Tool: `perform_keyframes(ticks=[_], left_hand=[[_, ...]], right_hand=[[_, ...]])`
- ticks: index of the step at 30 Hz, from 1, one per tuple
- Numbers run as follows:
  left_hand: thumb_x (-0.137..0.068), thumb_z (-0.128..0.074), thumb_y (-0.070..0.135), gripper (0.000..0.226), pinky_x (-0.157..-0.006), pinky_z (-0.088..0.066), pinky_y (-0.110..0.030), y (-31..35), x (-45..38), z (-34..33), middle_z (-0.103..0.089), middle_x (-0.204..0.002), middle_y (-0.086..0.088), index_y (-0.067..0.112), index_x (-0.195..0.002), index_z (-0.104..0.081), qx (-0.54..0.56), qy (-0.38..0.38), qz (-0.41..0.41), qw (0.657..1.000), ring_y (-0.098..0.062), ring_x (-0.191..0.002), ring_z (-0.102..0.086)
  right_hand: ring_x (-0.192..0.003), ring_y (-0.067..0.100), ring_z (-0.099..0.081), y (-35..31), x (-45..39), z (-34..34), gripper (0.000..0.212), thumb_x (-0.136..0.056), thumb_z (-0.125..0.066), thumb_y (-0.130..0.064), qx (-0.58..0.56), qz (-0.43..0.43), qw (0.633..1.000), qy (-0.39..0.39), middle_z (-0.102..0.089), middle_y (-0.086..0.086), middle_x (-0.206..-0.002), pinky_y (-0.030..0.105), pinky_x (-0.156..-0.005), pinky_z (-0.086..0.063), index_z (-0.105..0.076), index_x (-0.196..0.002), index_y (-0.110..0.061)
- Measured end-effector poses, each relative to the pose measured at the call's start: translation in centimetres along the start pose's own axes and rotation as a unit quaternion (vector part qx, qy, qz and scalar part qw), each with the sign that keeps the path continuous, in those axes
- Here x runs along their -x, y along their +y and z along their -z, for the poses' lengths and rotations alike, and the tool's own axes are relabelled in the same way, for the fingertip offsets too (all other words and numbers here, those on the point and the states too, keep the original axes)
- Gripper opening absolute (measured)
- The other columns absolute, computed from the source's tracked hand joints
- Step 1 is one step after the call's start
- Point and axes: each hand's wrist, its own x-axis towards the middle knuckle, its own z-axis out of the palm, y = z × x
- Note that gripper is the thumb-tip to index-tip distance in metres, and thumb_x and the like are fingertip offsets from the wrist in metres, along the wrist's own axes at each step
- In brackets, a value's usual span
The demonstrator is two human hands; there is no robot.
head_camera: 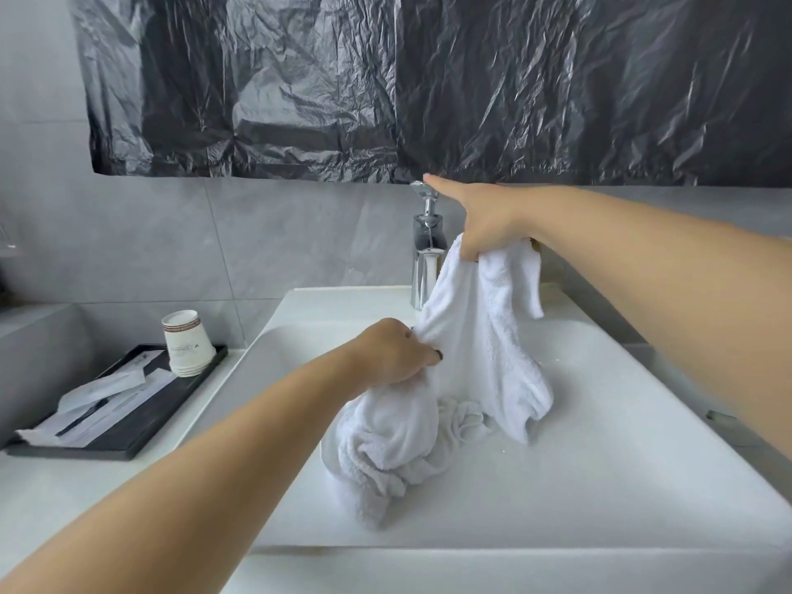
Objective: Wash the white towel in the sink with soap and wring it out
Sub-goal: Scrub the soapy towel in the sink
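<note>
Lying at nine o'clock on the pale tabletop [51,486] is a black tray [141,426] with wrapped packets [103,400] on it, and a short stack of upside-down paper cups [186,342] stands at the tray's far end. To the right of the tray is the white sink [600,486], a wide, shallow, square-cornered basin that fills the middle of the view.

The left hand [392,351] reaches in from seven o'clock, and its fingers [428,358] are clenched round a gathered fold of the white towel [475,345] near the centre of the basin. Below that grip the towel bunches into a thick, rumpled roll [385,448] that rests on the floor of the sink, its terry pile showing in soft ridges. It looks plain white; whether it is wet I cannot tell.

From the left hand the cloth rises in a taut sheet toward one o'clock, where the right hand [484,222] holds its upper edge above the back of the sink. The lower fingers of that hand are curled round the towel, while the index finger [441,185] stretches out straight and touches the handle of the chrome faucet [426,246] at twelve o'clock. A loose flap [525,285] hangs down just right of that grip, and a longer fold [514,400] droops to the sink floor.

Behind the faucet runs a grey tiled wall [171,242], and crinkled black plastic sheeting [428,79] covers the wall above it.
</note>
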Motion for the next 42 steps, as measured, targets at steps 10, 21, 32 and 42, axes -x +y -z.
perform_keyframes(ticks=[10,21,32,42], left_hand=[[-0.087,-0.07,0.037,0.037,-0.071,-0.045,-0.028,-1.0,0.7,-1.6,-0.062,-0.095,-0.003,0.01,-0.111,-0.061,-0.065,-0.008,0.065,0.996,-0.021,-0.077,-0.058],[-0.084,-0.067,0.031,0.033,-0.077,-0.057,-0.039,-2.1,4.6,0.7,-0.076,-0.087,-0.012,0.001,-0.099,-0.071,0.201,0.075,0.033,0.976,-0.033,-0.083,-0.072],[-0.091,-0.059,0.034,0.026,-0.079,-0.052,-0.033,0.0,9.3,-4.2,-0.077,-0.086,-0.005,0.016,-0.081,-0.075,0.484,-0.009,0.048,0.874,-0.022,-0.083,-0.072],[-0.075,-0.048,0.037,0.043,-0.108,-0.036,-0.06,0.0,11.1,-6.2,-0.06,-0.104,-0.017,0.014,-0.107,-0.068,0.635,-0.093,0.055,0.765,-0.04,-0.105,-0.064]], right_hand=[[-0.059,0.021,-0.043,-0.1,1.7,-1.0,0.109,-0.082,-0.06,0.001,0.068,-0.01,0.997,-0.038,-0.047,0.006,-0.065,0.029,-0.049,-0.035,0.011,-0.153,-0.041],[-0.07,0.013,-0.051,3.8,10.3,-6.9,0.025,-0.098,-0.052,-0.03,-0.241,-0.094,0.966,0.012,-0.058,0.001,-0.076,0.027,-0.06,-0.034,-0.062,-0.077,-0.021],[-0.073,0.019,-0.048,0.7,14.7,-11.8,0.035,-0.064,-0.06,-0.039,-0.51,-0.21,0.828,0.102,-0.049,0.005,-0.077,0.034,-0.071,-0.031,-0.062,-0.08,-0.009],[-0.067,0.013,-0.05,-6.1,16.9,-12.2,0.033,-0.094,-0.053,-0.042,-0.371,-0.065,0.912,0.164,-0.054,-0.012,-0.066,0.03,-0.063,-0.039,-0.043,-0.069,-0.023]])
